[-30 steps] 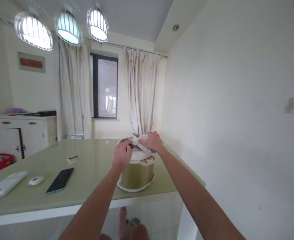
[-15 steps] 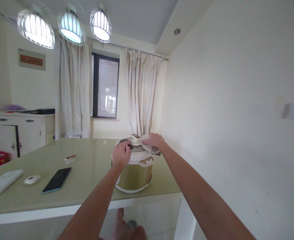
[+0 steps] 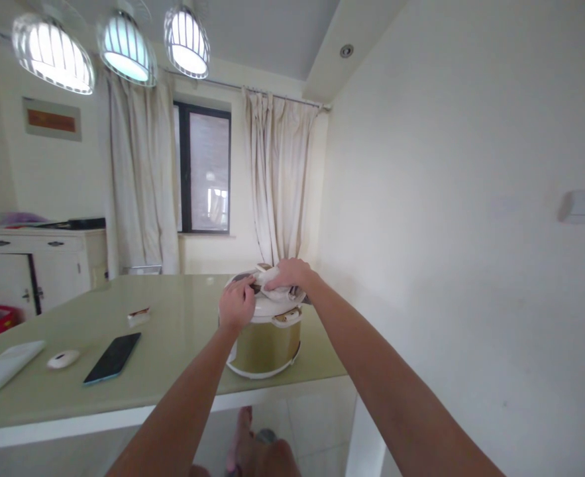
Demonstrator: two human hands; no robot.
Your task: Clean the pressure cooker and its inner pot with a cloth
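Note:
An electric pressure cooker (image 3: 268, 349) with a gold body and a white lid (image 3: 271, 307) stands upright near the table's front edge. On the left side of the lid lies my left hand (image 3: 237, 303), its fingers curled against the top near the lid handle (image 3: 262, 267). My right hand (image 3: 292, 271) is closed on a pale cloth (image 3: 272, 286), pressed against the lid's top right beside the handle. Part of the handle is hidden behind the cloth and fingers.
On the pale green table (image 3: 183, 344) lie a dark phone (image 3: 113, 358), a small white oval object (image 3: 63, 359), a long white device (image 3: 8, 366) and a small packet (image 3: 138, 317). A wall (image 3: 446, 232) rises to the right. Pendant lamps (image 3: 187, 43) hang above.
My right hand has slid the cloth left across the lid, closer to the handle and my left hand. The left hand keeps its place on the lid. The view has shifted slightly.

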